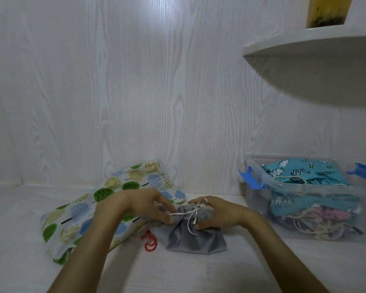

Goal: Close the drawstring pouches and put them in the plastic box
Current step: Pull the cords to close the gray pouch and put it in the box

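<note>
Grey drawstring pouch point(195, 235): both grips, left hand point(150, 205) and right hand point(215, 212), clamp its gathered neck; plastic box point(304, 187) lies rightward, nearer the right hand.

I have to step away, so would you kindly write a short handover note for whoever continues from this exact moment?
Left hand pinches the white drawstring at the grey pouch; right hand grips the pouch's gathered neck.
The grey pouch lies on the table, neck cinched.
Done: a teal pouch and others sit in the plastic box at right.
Left: finish the grey pouch and box it, then the tree-print pouch at left.
</note>
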Motion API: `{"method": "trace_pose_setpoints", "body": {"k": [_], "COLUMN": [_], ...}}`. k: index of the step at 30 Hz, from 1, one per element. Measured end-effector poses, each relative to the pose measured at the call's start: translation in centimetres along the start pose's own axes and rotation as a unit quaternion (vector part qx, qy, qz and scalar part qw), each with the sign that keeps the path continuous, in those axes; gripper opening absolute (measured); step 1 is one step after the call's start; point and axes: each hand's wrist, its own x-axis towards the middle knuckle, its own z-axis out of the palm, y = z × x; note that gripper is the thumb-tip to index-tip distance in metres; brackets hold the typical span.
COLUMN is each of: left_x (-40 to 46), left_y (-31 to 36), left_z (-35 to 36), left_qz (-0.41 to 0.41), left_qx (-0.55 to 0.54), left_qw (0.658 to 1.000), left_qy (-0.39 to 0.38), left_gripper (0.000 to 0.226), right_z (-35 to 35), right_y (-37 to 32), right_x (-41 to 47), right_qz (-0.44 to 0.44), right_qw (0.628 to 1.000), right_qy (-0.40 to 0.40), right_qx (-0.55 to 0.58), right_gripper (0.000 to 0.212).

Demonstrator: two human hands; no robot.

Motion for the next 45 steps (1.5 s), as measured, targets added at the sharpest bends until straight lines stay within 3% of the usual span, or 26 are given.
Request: {"method": "trace_pose_setpoints", "body": {"k": [3, 6, 9, 18, 23, 28, 30, 32, 34, 35, 37, 39, 42, 45], "left_x": [0.5, 1.1, 1.2, -3.1, -3.3, 1.2, 4.5, 7.8, 9.9, 10.5, 11.0, 11.2, 11.4, 12.0], "left_y": [0.7, 1.0, 1.0, 5.1, 12.7, 20.7, 22.3, 22.8, 22.1, 21.7, 21.0, 20.8, 21.3, 22.2], "left_z": [0.8, 2.8, 4.0, -2.7, -6.5, -7.0, -5.0, -1.8, 0.9, 1.6, 1.8, 1.8, 1.9, 1.6], "left_qz": [-0.055, -0.063, -0.039, 0.056, 0.130, 0.165, 0.161, 0.133, 0.110, 0.114, 0.143, 0.179, 0.191, 0.135], "left_qx": [0.064, 0.149, 0.209, 0.045, -0.001, -0.013, -0.003, 0.048, 0.067, 0.055, 0.023, 0.010, 0.052, 0.168], "left_qw": [0.996, 0.982, 0.964, 0.972, 0.936, 0.887, 0.897, 0.947, 0.980, 0.984, 0.977, 0.967, 0.972, 0.975], "left_qy": [-0.016, 0.102, 0.162, 0.225, 0.326, 0.431, 0.411, 0.288, 0.153, 0.128, 0.156, 0.182, 0.129, 0.051], "left_gripper": [0.049, 0.029, 0.020, 0.015, 0.010, 0.006, 0.009, 0.018, 0.029, 0.033, 0.036, 0.038, 0.041, 0.044], "right_z": [0.2, 0.4, 0.5, -5.2, -13.6, -19.8, -19.9, -18.6, -17.0, -16.5, -16.0, -15.9, -15.4, -15.2], "right_y": [-0.5, -1.0, -0.3, -1.7, -1.9, 1.1, 3.8, 6.6, 9.0, 9.9, 11.2, 11.4, 10.8, 10.4], "right_x": [-0.6, -1.8, -2.3, -8.2, -12.6, -14.7, -14.5, -14.3, -14.9, -15.3, -16.5, -17.0, -16.1, -14.5], "right_qz": [0.027, 0.013, -0.015, -0.111, -0.138, -0.116, -0.067, 0.028, 0.128, 0.139, 0.100, 0.059, 0.066, 0.143], "right_qw": [0.999, 0.999, 0.999, 0.973, 0.958, 0.894, 0.866, 0.919, 0.973, 0.981, 0.976, 0.965, 0.975, 0.977], "right_qy": [-0.026, 0.011, 0.041, 0.136, 0.237, 0.428, 0.446, 0.300, 0.132, 0.115, 0.195, 0.252, 0.212, 0.123], "right_qx": [-0.015, -0.029, 0.006, 0.150, 0.087, -0.065, -0.216, -0.254, -0.140, -0.071, 0.021, 0.038, 0.002, -0.095], "right_gripper": [0.067, 0.051, 0.047, 0.031, 0.035, 0.033, 0.038, 0.046, 0.052, 0.051, 0.046, 0.041, 0.046, 0.053]}}
